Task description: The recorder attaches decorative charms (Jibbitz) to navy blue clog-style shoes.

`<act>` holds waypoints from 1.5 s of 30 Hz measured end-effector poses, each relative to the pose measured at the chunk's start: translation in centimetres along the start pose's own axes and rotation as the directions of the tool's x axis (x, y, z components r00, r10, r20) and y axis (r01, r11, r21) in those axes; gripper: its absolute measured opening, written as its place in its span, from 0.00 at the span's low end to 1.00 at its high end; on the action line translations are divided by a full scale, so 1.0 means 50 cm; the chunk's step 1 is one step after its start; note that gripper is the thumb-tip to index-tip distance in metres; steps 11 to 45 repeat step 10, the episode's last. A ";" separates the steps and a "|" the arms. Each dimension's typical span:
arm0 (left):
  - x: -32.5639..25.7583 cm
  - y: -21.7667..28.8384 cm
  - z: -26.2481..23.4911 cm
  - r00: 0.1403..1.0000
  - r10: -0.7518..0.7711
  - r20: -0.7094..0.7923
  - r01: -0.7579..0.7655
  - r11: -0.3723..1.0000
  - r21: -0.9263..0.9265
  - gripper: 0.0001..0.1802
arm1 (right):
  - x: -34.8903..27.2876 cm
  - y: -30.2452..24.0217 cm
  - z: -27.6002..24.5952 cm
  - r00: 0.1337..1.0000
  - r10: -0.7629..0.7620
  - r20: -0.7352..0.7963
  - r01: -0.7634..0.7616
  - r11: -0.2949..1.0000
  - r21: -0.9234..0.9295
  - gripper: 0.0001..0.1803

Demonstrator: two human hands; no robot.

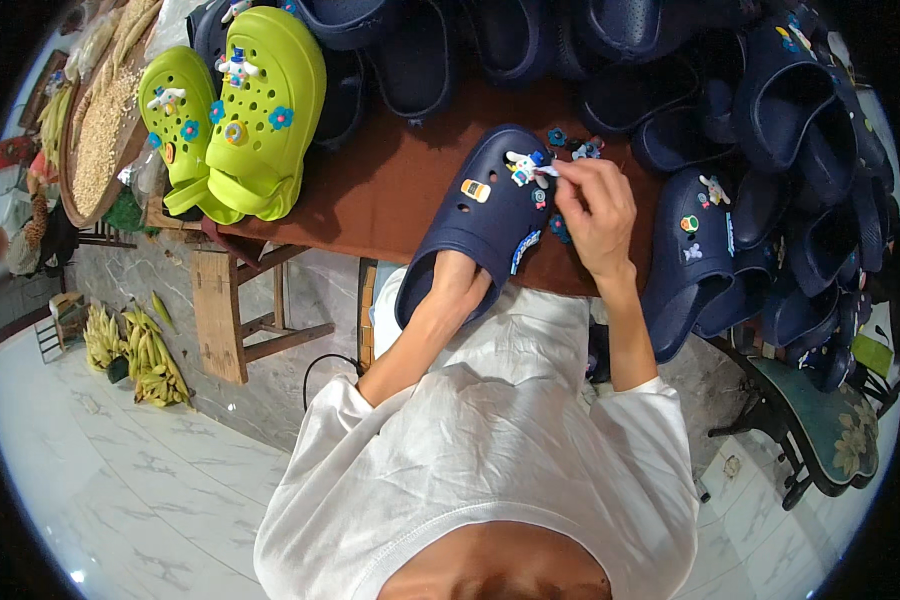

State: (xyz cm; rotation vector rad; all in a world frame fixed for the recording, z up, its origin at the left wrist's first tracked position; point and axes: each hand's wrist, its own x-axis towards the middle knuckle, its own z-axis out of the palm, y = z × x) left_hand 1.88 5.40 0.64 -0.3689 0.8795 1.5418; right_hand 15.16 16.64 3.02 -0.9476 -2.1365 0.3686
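A navy clog [448, 215] lies tilted at the near edge of the table, toe pointing away. My left hand [458, 277] reaches into its opening and holds it from inside; the fingers are hidden. On its upper sit a white character charm [523, 170] with a blue hat, an orange-and-white charm [475, 190] and a blue charm [525, 250] along the right side. My right hand [598, 205] is closed in a pinch at the white part sticking out from the character charm. Several small flower charms [557, 136] lie loose just beyond the clog.
A pair of lime-green clogs [260, 110] with charms stands at the left of the brown table [370, 200]. Another decorated navy clog [685, 255] is to the right, beside piled navy clogs [790, 110]. A wooden stool [220, 310] and a green-topped stool [820, 410] flank me.
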 end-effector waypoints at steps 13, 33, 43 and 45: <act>0.003 -0.017 -0.002 0.997 0.061 0.042 -0.063 0.996 0.068 0.21 | -0.001 -0.010 0.052 0.968 -0.247 0.042 0.245 0.969 0.037 0.15; 0.003 -0.017 -0.002 0.997 0.061 0.042 -0.063 0.996 0.068 0.21 | -0.001 -0.010 0.052 0.968 -0.247 0.042 0.245 0.969 0.037 0.15; 0.003 -0.017 -0.002 0.997 0.061 0.042 -0.063 0.996 0.068 0.21 | -0.001 -0.010 0.052 0.968 -0.247 0.042 0.245 0.969 0.037 0.15; 0.003 -0.017 -0.002 0.997 0.061 0.042 -0.063 0.996 0.068 0.21 | -0.001 -0.010 0.052 0.968 -0.247 0.042 0.245 0.969 0.037 0.15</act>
